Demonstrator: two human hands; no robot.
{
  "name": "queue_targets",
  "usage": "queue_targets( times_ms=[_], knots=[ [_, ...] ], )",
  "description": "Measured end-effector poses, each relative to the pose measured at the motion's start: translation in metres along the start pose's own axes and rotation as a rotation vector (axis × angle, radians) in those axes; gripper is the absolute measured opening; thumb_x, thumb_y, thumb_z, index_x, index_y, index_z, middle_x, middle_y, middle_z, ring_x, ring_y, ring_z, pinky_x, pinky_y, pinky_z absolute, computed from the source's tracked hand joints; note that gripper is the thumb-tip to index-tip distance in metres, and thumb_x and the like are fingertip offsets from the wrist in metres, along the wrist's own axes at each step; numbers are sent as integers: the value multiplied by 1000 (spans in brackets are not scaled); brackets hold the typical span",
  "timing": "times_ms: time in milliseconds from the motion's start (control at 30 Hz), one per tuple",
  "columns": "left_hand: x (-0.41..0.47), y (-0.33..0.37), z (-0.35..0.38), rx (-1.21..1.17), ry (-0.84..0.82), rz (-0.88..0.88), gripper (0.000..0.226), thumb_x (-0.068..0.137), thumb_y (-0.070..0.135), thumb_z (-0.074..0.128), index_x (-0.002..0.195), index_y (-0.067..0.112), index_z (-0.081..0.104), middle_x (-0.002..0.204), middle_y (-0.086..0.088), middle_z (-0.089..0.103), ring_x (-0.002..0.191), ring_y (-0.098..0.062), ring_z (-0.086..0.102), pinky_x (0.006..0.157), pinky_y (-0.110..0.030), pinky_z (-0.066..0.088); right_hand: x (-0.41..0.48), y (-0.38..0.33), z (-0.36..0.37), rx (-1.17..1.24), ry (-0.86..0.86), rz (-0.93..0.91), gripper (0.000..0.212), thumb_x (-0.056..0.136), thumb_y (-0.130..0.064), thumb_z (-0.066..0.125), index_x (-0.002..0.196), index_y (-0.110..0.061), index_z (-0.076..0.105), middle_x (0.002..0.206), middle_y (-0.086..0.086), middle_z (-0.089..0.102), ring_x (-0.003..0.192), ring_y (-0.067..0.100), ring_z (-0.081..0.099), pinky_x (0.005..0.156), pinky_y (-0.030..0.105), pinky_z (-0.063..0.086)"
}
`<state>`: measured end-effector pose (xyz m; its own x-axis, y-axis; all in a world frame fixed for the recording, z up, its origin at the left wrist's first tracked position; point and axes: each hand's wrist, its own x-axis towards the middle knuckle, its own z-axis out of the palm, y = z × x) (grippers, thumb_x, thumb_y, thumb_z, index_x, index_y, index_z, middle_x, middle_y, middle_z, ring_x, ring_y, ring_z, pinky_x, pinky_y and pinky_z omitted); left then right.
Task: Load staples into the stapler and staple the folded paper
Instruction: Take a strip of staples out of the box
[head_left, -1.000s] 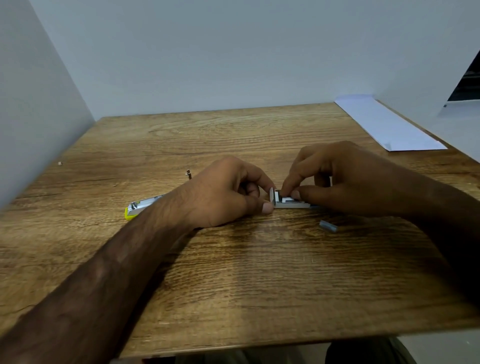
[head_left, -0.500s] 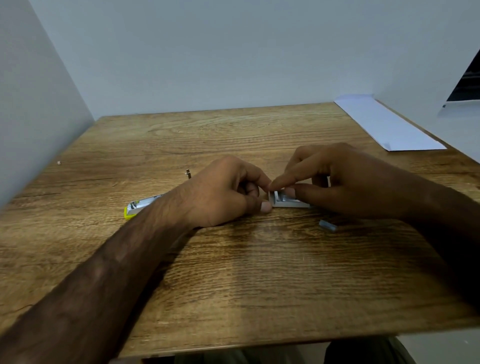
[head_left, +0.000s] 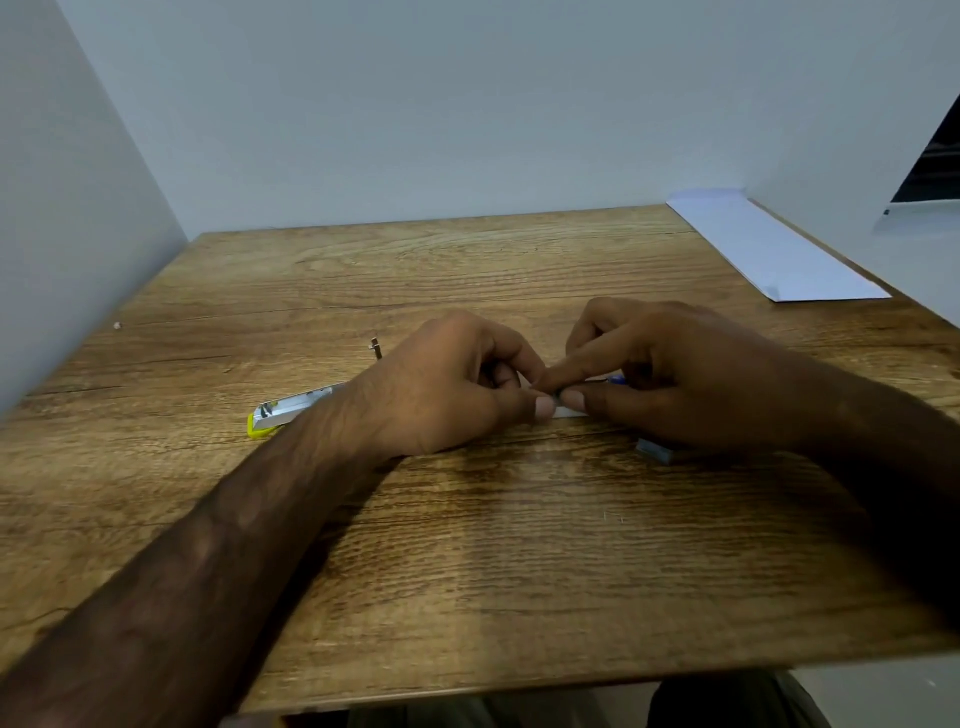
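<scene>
I can read no brand, label or writing on anything here. My left hand (head_left: 457, 384) rests on the wooden surface (head_left: 467, 545) near its middle, fingers curled and thumb tip pressed to the end of a small white staple box (head_left: 571, 413). My right hand (head_left: 675, 374) meets it from the other side, forefinger and thumb pinched on the same box, so both hands are closed on it; a speck of blue shows at the box's far end under the right fingers, too small for me to identify. A grey strip of staples (head_left: 655, 451) lies flat just beside the right hand's heel, on its near side. The stapler (head_left: 291, 413), silver with a yellow tip, lies on the surface behind my left wrist, which hides its right end. A tiny metal piece (head_left: 376, 347) stands apart beyond it. The folded paper (head_left: 769, 249) lies at the far right corner, along the right edge and against the white wall, well apart from the hands. The far half of the surface and the near strip up to the front edge are bare; white walls close in the left, back and right sides.
</scene>
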<state>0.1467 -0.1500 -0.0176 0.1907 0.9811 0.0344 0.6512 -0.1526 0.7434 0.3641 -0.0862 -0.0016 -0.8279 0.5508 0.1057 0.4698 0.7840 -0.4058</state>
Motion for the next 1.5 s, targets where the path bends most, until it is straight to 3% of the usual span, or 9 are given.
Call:
queue_targets(
  times_ms=[167, 300, 533, 833, 1100, 1200, 1300, 1400, 1500],
  knots=[
    [0, -1, 0, 25, -4, -7, 12, 84, 23, 80, 96, 25, 78, 68, 5, 68, 58, -5, 57, 59, -26, 46, 1, 4, 2, 43, 17, -13, 28, 87, -53, 58, 111, -52, 73, 101, -25, 62, 74, 1, 60, 65, 25, 39],
    [1, -1, 0, 19, 5, -9, 14, 84, 24, 81, 98, 25, 78, 72, -2, 72, 58, -6, 58, 58, -25, 45, 2, 8, 2, 97, 43, -8, 23, 86, -44, 66, 105, -49, 76, 102, -23, 67, 71, 12, 64, 63, 29, 48],
    [2, -2, 4, 4, 37, -16, 16, 81, 38, 81, 92, 26, 77, 73, -1, 75, 61, -6, 64, 59, -28, 50, 1, 10, 2, 83, 59, -23, 17, 84, -41, 67, 96, -43, 79, 100, -22, 69, 71, 11, 65, 64, 25, 45],
    [3, -4, 0, -10, -21, -17, 20, 80, 23, 84, 99, 22, 76, 72, 0, 73, 59, -5, 60, 60, -24, 48, 0, 10, -2, 31, 46, -39, 18, 86, -35, 67, 98, -43, 77, 100, -20, 69, 74, 5, 66, 63, 11, 40],
    [1, -6, -3, 11, -26, -8, 28, 75, 26, 88, 101, 27, 76, 82, 7, 75, 66, -3, 65, 65, -27, 55, -4, 17, -13, 203, 180, -32, 28, 87, -28, 72, 113, -38, 70, 102, -16, 73, 49, 10, 53, 52, 35, 51],
    [2, -7, -2, 13, -3, 3, 24, 78, 26, 86, 100, 27, 76, 81, 7, 76, 75, -12, 71, 75, -37, 60, -10, 25, -26, 174, 212, -8, 28, 79, -48, 73, 107, -44, 72, 103, -19, 71, 61, 9, 57, 52, 25, 48],
    [3, -8, -1, 21, 2, 21, 26, 78, 26, 85, 102, 29, 76, 83, 9, 76, 79, -17, 73, 79, -45, 62, -16, 32, -31, 115, 29, 87, 48, 63, -70, 72, 107, -51, 70, 107, -26, 66, 91, 1, 61, 63, 20, 47],
    [3, -8, 1, 7, 17, 26, 33, 77, 29, 86, 106, 32, 72, 86, 9, 76, 77, -19, 71, 78, -46, 61, -16, 35, -27, 136, -114, 104, 55, 58, -69, 78, 108, -49, 70, 107, -27, 67, 100, -2, 63, 69, 19, 52],
    [4, -8, 2, -14, 33, 37, 27, 78, 28, 86, 102, 32, 73, 85, 8, 76, 70, -11, 68, 69, -34, 57, -13, 36, -25, 150, -90, 92, 44, 64, -56, 84, 105, -46, 72, 100, -24, 71, 93, -2, 67, 75, 16, 54]
  ],
)
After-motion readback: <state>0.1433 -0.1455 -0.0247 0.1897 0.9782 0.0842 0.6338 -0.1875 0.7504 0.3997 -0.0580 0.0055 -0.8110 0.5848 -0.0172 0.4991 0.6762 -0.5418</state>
